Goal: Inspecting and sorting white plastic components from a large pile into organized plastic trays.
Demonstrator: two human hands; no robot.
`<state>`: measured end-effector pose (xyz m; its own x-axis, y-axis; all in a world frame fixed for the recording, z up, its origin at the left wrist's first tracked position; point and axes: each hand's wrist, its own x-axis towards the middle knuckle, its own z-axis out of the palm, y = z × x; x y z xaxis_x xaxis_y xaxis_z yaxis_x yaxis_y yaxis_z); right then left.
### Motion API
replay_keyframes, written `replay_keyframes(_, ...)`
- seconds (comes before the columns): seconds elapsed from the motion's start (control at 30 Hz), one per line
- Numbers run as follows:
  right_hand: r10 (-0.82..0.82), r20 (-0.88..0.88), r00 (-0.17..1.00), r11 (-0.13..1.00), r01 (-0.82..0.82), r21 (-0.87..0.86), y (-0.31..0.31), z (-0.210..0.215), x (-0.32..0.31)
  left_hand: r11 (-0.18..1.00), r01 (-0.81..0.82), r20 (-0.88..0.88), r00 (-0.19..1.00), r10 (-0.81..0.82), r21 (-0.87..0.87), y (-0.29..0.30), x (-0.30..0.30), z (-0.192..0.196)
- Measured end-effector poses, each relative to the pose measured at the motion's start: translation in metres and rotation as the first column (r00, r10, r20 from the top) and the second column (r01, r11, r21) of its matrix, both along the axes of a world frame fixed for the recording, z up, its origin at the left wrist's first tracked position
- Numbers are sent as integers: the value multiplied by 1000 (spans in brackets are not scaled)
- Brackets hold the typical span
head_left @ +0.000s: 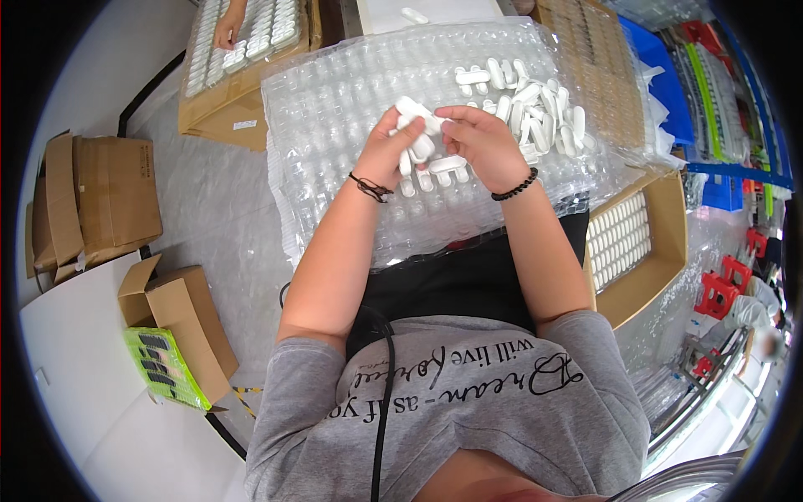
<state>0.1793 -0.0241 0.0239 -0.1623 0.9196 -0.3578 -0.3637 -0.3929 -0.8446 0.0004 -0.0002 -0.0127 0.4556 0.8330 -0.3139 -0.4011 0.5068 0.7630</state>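
Observation:
My left hand (386, 152) grips a few white oblong plastic pieces (418, 151) above a clear blister tray (335, 109) lying on my lap. My right hand (481, 144) pinches another white piece (416, 109) at its fingertips, right beside the left hand. Three white pieces (428, 179) sit in the tray's pockets just below my hands. A loose heap of the same white pieces (535, 105) lies on the tray to the upper right.
A cardboard box with a filled tray of white pieces (623, 238) stands at my right. Another person's hand (226, 29) reaches a filled tray (251, 38) at top left. Cardboard boxes (100, 205) and a green packet (163, 364) lie at the left.

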Motion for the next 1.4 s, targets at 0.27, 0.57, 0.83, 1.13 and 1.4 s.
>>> replay_keyframes(0.27,-209,151,966,961,175,212,-8,3,-7,994,80,-89,992,-86,-71,1,5,6)
replay_keyframes(0.57,-212,323,922,760,-52,648,-17,4,-13,947,279,114,958,-263,-161,0,-10,-9)
replay_keyframes(0.83,-167,358,919,824,-70,562,-10,8,-7,954,279,55,960,-274,-114,0,-8,-4)
replay_keyframes(1.13,-276,514,812,767,-137,627,-16,21,-8,931,338,14,940,-340,-138,-2,-7,2)
replay_keyframes(1.4,-100,489,866,803,-220,553,-18,17,-9,927,367,51,930,-364,-75,-6,-7,-4)
